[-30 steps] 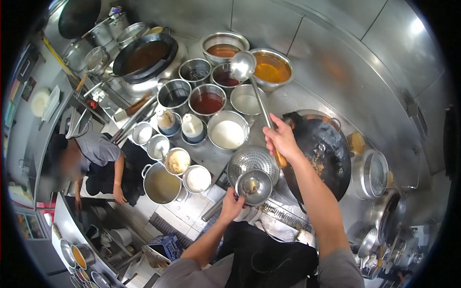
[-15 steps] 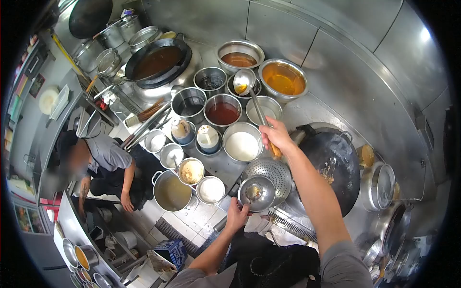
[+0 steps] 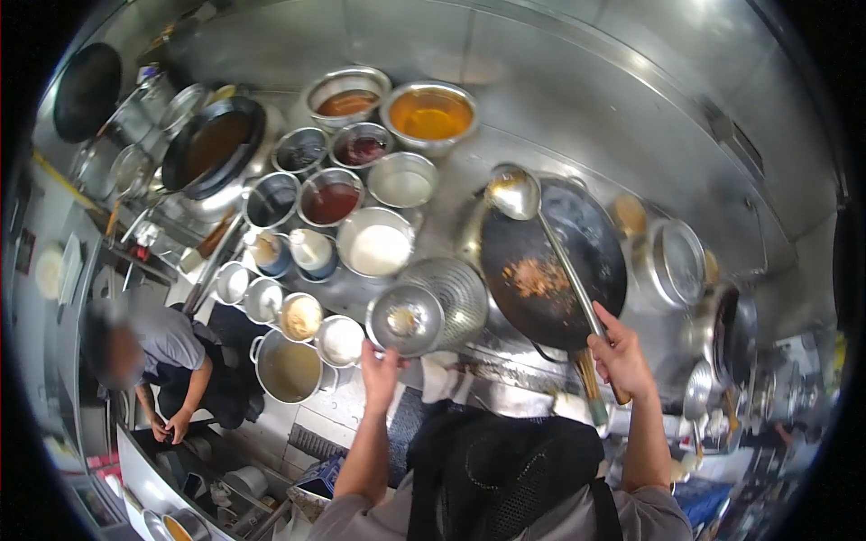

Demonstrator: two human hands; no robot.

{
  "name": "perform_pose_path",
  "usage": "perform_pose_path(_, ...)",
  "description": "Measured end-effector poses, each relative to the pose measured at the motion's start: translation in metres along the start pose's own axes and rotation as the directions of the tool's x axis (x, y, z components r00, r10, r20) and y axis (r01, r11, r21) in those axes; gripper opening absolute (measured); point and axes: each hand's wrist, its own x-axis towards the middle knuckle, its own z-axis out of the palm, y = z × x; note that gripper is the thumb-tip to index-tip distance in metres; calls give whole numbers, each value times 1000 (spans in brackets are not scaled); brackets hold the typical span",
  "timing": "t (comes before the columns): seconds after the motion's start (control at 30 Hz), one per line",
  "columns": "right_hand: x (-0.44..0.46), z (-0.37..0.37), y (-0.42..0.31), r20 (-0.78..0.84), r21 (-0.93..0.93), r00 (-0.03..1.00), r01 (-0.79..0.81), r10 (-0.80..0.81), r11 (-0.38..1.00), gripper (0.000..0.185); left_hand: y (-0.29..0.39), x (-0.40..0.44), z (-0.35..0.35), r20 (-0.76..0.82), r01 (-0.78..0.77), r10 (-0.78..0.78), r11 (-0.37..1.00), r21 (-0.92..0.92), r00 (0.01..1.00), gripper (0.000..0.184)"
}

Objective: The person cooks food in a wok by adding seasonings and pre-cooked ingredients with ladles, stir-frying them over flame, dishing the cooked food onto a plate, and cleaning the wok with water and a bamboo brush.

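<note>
My right hand (image 3: 622, 356) is closed around the long handle of a ladle (image 3: 568, 270). The metal bowl end of the ladle hangs over the far-left rim of a black wok (image 3: 591, 230), and its handle crosses above the wok. Brownish chopped food (image 3: 537, 278) lies inside the wok. With its fingers closed on the near rim, my left hand (image 3: 383, 370) holds a small steel bowl (image 3: 379, 316), which has a little pale, yellowish content at the bottom. This bowl overlaps a perforated strainer (image 3: 465, 302) on the counter.
Left of the strainer stand pots of white liquid (image 3: 379, 250), red sauce (image 3: 330, 198) and orange oil (image 3: 431, 115). A crouching co-worker (image 3: 176, 347) is at lower left, both hands near an open drawer. A wooden-handled brush (image 3: 591, 392) lies below the wok.
My right hand has carried the ladle from above the sauce pots rightward to the wok. My left hand still holds the steel bowl by the strainer. The camera view has shifted.
</note>
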Motion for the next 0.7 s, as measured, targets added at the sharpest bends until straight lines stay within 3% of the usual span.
perform_pose_path(0.07,-12,-28,51,-105,-517,983,78,-153,853,64,5,-1,12,2,-10,10,999,-44,1000,19)
perform_pose_path(0.1,-8,-35,75,-123,-512,983,56,-137,857,64,1,1,19,4,-5,5,997,-73,1000,19)
perform_pose_path(0.17,12,-46,121,-148,-699,894,208,-423,684,63,-5,2,33,13,8,-6,991,-134,1000,21)
perform_pose_path(0.3,34,-50,180,-111,-629,913,242,-393,739,58,0,-18,67,-11,-7,5,977,-212,1000,17)
perform_pose_path(0.37,23,-67,211,20,-730,883,334,-469,597,55,1,-39,76,-40,-26,17,973,-228,999,19)
perform_pose_path(0.4,7,-82,221,34,-725,882,346,-470,595,55,0,-46,80,-58,-32,19,971,-239,998,19)
perform_pose_path(0.47,-39,-124,228,102,-862,933,255,-345,437,57,-13,-53,88,-94,-43,22,972,-231,995,19)
perform_pose_path(0.5,-58,-144,225,103,-889,945,227,-311,397,60,-22,-63,89,-119,-36,10,975,-221,993,20)
perform_pose_path(0.6,-105,-190,187,65,-949,972,130,-225,288,61,-25,-75,111,-1,-8,8,975,-220,1000,21)
perform_pose_path(0.67,-129,-209,156,79,-879,950,210,-302,429,59,-38,-64,112,13,14,-11,978,-206,1000,22)
perform_pose_path(0.7,-144,-209,129,93,-880,954,212,-285,424,59,-44,-55,109,-3,23,-24,986,-166,1000,22)
